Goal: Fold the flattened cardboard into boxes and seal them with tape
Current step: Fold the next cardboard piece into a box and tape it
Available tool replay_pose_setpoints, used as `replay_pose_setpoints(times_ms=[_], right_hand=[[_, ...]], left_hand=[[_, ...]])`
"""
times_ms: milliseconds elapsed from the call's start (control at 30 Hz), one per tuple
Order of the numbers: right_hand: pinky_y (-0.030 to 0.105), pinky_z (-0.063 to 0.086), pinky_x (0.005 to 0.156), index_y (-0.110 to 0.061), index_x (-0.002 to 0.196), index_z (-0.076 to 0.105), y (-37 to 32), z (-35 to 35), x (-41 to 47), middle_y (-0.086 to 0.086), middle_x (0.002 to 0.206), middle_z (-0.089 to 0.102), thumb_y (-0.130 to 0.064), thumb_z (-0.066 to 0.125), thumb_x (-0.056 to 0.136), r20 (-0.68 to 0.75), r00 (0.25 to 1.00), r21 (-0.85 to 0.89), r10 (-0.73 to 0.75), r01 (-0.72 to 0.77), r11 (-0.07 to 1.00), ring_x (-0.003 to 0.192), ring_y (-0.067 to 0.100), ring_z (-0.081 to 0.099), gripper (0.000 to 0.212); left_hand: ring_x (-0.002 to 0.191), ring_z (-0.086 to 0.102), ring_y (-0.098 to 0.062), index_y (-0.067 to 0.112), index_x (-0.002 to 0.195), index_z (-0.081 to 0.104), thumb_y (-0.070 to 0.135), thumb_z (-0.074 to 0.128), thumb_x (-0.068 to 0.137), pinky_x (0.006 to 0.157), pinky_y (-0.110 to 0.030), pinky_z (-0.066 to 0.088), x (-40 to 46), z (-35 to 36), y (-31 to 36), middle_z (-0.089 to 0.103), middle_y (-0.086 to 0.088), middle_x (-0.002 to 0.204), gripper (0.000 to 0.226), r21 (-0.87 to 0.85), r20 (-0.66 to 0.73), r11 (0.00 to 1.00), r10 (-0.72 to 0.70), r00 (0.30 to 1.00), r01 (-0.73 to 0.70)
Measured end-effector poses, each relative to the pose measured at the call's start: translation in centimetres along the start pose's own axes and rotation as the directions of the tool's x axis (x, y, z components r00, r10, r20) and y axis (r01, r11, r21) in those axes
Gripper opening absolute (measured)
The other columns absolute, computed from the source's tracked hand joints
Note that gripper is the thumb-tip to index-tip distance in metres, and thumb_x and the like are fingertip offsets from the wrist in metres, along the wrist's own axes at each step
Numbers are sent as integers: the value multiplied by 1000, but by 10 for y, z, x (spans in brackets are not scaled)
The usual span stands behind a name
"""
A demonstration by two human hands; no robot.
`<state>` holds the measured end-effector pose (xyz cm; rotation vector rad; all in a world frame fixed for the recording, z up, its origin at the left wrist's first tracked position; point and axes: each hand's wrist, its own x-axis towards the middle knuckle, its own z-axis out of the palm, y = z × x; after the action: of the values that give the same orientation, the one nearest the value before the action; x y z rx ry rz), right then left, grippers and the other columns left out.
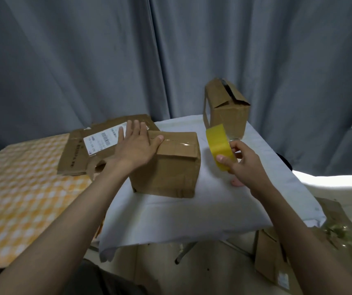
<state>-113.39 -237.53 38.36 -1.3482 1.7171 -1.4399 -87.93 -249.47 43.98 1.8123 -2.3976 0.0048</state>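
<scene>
On white-clothed table (202,211), taped box (166,167), grey curtains (107,50)

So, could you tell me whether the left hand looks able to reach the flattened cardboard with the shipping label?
Probably yes: the left hand rests on the box right beside the flattened cardboard, and nothing lies between them.

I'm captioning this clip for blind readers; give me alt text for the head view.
The left hand presses flat on a closed cardboard box on a white-covered table, while the right hand holds a yellow tape roll beside it.
</scene>
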Motion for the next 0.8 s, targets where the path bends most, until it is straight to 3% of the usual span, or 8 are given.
replay_pose_setpoints(times_ms=[67, 133, 267, 400, 533, 667, 800], right_hand=[[51, 57, 80, -17, 107, 62, -5, -4, -3, -10, 94, 60, -22, 76, 86, 5, 999, -19, -42, 43, 999, 92, 15, 61, 25], [52, 57, 78, -16, 108, 62, -11, -7, -7, -12, 95, 59, -20, 76, 86, 5, 997, -23, -83, 83, 996, 92, 7, 59, 26], [50, 57, 75, -16, 107, 61, -18, -12, -10, -8, 100, 60, -20, 77, 84, 13, 984, -75, -176, 176, 981, 96, 9, 58, 28], [52, 58, 71, -17, 107, 60, -19, -15, -14, -12, 101, 57, -21, 78, 83, 40, 979, -82, -199, 202, 976, 98, 8, 55, 30], [52, 58, 72, -17, 111, 59, -18, -20, -16, -15, 104, 56, -23, 78, 84, 57, 976, -99, -212, 217, 971, 101, 11, 56, 33], [53, 58, 72, -16, 111, 59, -19, -24, -17, -13, 103, 55, -24, 78, 84, 65, 978, -108, -200, 207, 972, 102, 16, 57, 33], [52, 58, 73, -15, 110, 59, -21, -25, -19, -12, 102, 55, -24, 77, 85, 75, 975, -125, -211, 219, 968, 101, 17, 57, 33]], left_hand=[[153, -1, -27, 11, 157, 17, 53, 24, 103, 123, -46, -3, -2, 0, 14, 9, -10, 166, 69, -14, -133, 998, 65, 989, -67], [152, 10, -24, 13, 154, 30, 46, 32, 104, 124, -43, 4, -7, -3, 38, 22, -7, 163, 60, -160, -228, 965, 169, 959, -208], [135, 42, -15, 17, 145, 48, 46, 52, 99, 111, -32, 33, -21, -8, 92, 49, 0, 147, 54, -440, -337, 750, 373, 865, -495], [115, 52, -8, 22, 137, 57, 52, 59, 93, 95, -30, 48, -19, -14, 114, 56, 6, 125, 54, -522, -322, 695, 378, 868, -495], [96, 57, -7, 22, 118, 71, 39, 60, 96, 84, -21, 49, -17, -19, 117, 60, 6, 105, 29, -529, -401, 676, 334, 853, -513], [85, 62, -4, 21, 102, 77, 29, 68, 92, 71, -10, 48, -19, -22, 116, 66, 9, 95, 16, -534, -458, 654, 309, 834, -536], [81, 65, -6, 18, 93, 79, 22, 78, 84, 69, -16, 53, -19, -23, 111, 70, 7, 89, 10, -581, -451, 615, 302, 840, -533]])
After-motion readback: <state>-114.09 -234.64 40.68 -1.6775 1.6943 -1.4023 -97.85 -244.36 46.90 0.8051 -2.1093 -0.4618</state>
